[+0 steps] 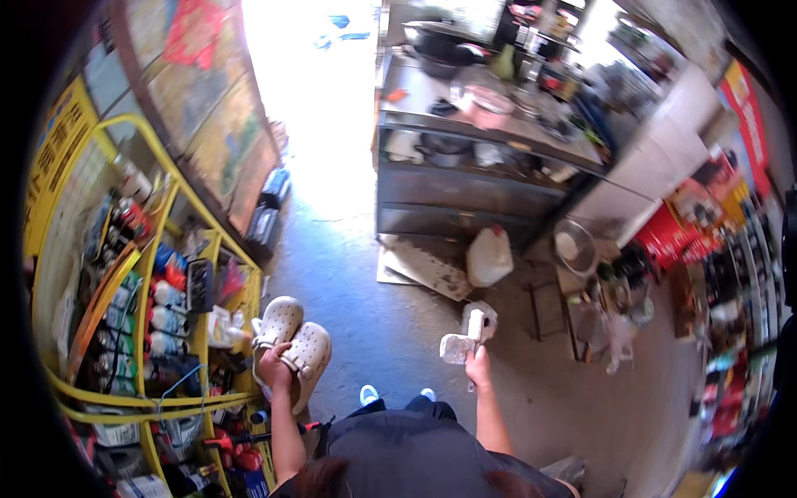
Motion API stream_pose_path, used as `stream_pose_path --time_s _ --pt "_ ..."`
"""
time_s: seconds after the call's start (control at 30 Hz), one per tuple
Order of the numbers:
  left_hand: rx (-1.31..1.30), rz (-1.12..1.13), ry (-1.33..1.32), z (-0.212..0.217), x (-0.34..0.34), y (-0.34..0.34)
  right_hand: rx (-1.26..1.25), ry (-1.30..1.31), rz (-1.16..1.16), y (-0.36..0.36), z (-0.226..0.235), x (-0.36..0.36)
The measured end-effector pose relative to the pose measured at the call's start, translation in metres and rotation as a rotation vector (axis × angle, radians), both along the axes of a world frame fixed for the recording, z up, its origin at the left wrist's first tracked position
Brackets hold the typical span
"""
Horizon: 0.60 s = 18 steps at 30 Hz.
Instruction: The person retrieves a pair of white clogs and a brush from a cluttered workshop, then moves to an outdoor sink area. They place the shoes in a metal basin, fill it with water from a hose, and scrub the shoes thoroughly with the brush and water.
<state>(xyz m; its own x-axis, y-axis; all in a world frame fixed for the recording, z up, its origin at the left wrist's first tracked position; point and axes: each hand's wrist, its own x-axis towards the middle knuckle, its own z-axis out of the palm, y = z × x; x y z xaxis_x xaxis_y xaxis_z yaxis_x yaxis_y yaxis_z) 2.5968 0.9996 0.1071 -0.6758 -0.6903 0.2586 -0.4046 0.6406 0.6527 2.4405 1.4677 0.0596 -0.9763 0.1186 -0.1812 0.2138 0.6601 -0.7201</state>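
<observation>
A pair of beige clogs (309,350) with holes in their uppers is in my left hand (276,368), the fingers closed on their near side. They hang beside the yellow shelf rack, toes pointing away from me. My right hand (477,365) is closed on a whitish thing (458,349) with two rounded lobes and a narrow white piece bearing a dark spot. Its exact kind is not clear. Both hands are held out in front of me over the floor, well apart.
On the left stands a yellow rack (178,195) full of bottles and packages. Ahead is a metal counter (465,187) with pots and jars, a white jug (490,257) on the floor by it. To the right are a metal bowl (576,247) and stocked shelves. A bright doorway opens ahead.
</observation>
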Motion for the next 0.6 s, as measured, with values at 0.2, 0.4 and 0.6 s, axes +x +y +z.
stream_pose_path --time_s 0.2,0.4,0.6 --pt "0.114 0.106 0.108 -0.005 -0.054 -0.080 0.005 0.012 0.266 -0.147 -0.012 -0.104" --pt "0.106 0.210 0.141 -0.008 -0.164 -0.171 -0.158 -0.099 0.424 -0.325 0.014 -0.227" --pt "0.056 0.227 0.086 0.020 -0.307 -0.293 -0.128 -0.069 0.562 -0.469 0.002 -0.387"
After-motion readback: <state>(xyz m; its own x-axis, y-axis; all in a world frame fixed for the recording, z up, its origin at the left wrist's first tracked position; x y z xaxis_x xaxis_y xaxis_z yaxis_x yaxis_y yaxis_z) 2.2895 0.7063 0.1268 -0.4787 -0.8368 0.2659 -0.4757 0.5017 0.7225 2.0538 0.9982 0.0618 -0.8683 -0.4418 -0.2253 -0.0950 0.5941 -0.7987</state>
